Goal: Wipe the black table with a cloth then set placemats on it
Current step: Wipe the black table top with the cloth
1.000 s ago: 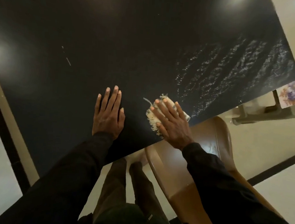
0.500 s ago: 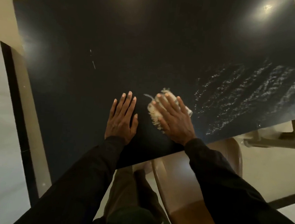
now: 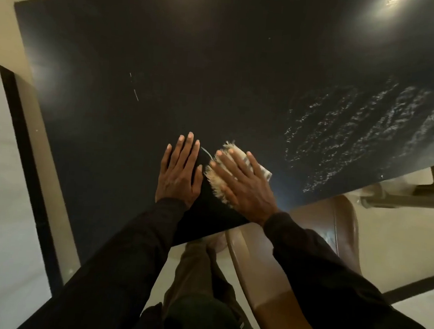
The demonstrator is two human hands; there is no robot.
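Observation:
The black table [image 3: 192,71] fills most of the view. A pale, frayed cloth [image 3: 224,152] lies folded near the table's front edge. My right hand [image 3: 243,184] presses flat on the cloth with straight fingers and hides most of it. My left hand [image 3: 180,173] rests flat on the bare tabletop just left of the cloth, fingers straight. Wet streaks [image 3: 368,140] glisten on the right part of the table. No placemat is clearly seen.
A brown chair [image 3: 317,234] stands at the table's front edge to the right, under my right arm. A dark chair or table frame [image 3: 403,194] shows at the far right. A dark floor strip [image 3: 26,170] runs along the left side.
My right hand has slid the cloth leftward along the front edge, closing the gap to my left hand. The view has shifted so more of the table's left side shows.

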